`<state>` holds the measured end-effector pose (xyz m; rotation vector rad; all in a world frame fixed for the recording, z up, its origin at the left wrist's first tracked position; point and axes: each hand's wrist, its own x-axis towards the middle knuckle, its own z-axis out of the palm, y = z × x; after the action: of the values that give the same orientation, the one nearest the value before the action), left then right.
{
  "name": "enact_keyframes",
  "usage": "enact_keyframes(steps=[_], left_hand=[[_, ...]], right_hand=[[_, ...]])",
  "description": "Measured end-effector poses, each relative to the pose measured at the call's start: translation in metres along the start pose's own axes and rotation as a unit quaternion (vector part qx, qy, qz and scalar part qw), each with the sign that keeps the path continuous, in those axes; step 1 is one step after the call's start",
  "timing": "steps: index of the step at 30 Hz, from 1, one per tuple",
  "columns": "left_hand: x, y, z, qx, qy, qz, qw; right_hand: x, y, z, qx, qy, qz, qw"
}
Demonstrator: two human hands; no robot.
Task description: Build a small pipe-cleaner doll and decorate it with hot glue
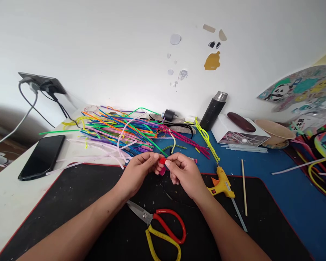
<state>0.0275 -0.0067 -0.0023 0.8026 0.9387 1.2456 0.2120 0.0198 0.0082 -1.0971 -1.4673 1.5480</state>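
Note:
My left hand and my right hand meet above a black mat, fingertips pinched together on a small red and pink pipe-cleaner piece. Both hands are closed on it. Just behind them lies a big pile of colourful pipe cleaners. Red and yellow scissors lie on the mat under my forearms. A yellow glue gun rests to the right of my right hand.
A black phone lies at the left on the white table, with a wall socket and cables behind. At the back stand a black flask, a white box, and a paper bowl. More pipe cleaners crowd the right edge. A wooden stick lies by the glue gun.

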Motion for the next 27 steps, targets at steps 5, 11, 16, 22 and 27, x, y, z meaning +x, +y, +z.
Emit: enact_keyframes(steps=[5,11,16,22,27], left_hand=[[0.0023,0.0005,-0.0036,0.019,-0.013,-0.002,1.0],[0.0035,0.0021,-0.004,0.079,-0.027,0.025,0.996],[0.0035,0.0059,-0.0038,0.105,-0.015,0.036,0.994],[0.0045,0.0049,-0.0052,0.1,-0.024,0.025,0.994],[0.0045,0.0025,-0.0043,0.087,-0.03,0.017,0.996]], right_hand=[[0.0019,-0.0003,-0.0016,0.04,0.021,-0.006,0.999],[0.0015,-0.0009,-0.0009,0.041,0.014,0.003,0.999],[0.0019,0.0017,0.0007,0.042,-0.005,0.008,0.999],[0.0028,0.0063,0.0011,0.057,-0.012,0.013,0.998],[0.0032,0.0069,0.0029,0.076,-0.012,0.026,0.997]])
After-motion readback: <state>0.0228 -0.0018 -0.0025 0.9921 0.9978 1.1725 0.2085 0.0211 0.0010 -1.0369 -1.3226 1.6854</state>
